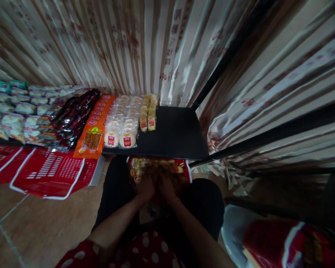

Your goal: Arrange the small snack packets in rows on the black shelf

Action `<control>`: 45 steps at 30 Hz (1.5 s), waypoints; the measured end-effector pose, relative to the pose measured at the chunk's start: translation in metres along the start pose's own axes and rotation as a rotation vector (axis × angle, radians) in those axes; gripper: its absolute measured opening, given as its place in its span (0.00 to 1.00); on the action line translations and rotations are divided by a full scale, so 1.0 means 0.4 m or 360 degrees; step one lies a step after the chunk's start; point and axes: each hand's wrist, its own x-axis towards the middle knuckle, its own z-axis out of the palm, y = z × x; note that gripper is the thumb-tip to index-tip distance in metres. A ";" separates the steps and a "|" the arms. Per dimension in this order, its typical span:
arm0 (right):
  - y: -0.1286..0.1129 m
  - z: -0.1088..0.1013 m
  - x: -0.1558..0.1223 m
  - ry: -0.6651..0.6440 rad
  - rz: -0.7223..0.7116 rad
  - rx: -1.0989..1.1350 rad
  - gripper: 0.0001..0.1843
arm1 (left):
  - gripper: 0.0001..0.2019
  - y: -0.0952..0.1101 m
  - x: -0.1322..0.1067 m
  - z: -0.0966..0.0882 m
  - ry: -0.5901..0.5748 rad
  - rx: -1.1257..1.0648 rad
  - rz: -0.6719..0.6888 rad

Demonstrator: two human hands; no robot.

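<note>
My left hand [146, 186] and my right hand [165, 185] reach side by side into a red basket [188, 172] with a white rim, between my knees. Small yellow-wrapped snack packs [139, 165] fill the basket, and both hands are down among them. The fingers are dark and blurred, so what they grip, if anything, does not show. Just beyond, on a black shelf [175, 130], two short rows of similar yellow snack packs [147, 113] stand beside rows of round white wrapped cakes [121, 126].
Further left on the shelf lie an orange snack packet [93, 130], dark shiny packets [75, 119] and several rows of white packets [25, 108]. Red baskets [58, 171] sit below. A black post [220, 74] rises at the shelf's right end, before striped curtains [156, 48]. Lower right is a white tub [234, 227].
</note>
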 end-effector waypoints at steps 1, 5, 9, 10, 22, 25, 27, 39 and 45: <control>0.008 0.008 0.000 -0.0013 -0.0029 -0.0020 0.26 | 0.20 -0.004 0.003 0.012 -0.0030 0.0049 0.0004; 0.022 0.010 0.012 -0.0077 -0.0083 -0.0044 0.26 | 0.21 0.013 0.026 0.023 -0.0064 0.0005 -0.0116; 0.014 -0.013 0.013 -0.0065 -0.0125 -0.0011 0.25 | 0.25 0.042 0.027 -0.003 -0.0027 -0.0035 -0.0152; 0.010 -0.021 0.010 -0.0048 -0.0134 -0.0018 0.26 | 0.25 0.046 0.024 -0.011 -0.0018 -0.0028 -0.0158; -0.056 -0.139 -0.045 0.0084 -0.0505 -0.0105 0.18 | 0.10 0.076 0.009 -0.194 0.0143 -0.0177 0.0184; -0.088 -0.159 -0.046 0.0235 -0.0527 0.0043 0.17 | 0.09 0.094 0.016 -0.264 0.0101 -0.0259 0.0300; -0.117 -0.172 -0.043 0.0346 -0.0574 0.0152 0.19 | 0.09 0.105 0.022 -0.308 0.0126 -0.0284 0.0321; -0.288 -0.197 0.134 0.0600 -0.0356 0.0553 0.22 | 0.21 0.136 0.072 -0.366 0.0842 -0.0750 0.0447; -0.332 -0.189 0.240 0.0690 -0.0241 0.0609 0.23 | 0.20 0.122 0.107 -0.307 0.0862 -0.0870 0.0482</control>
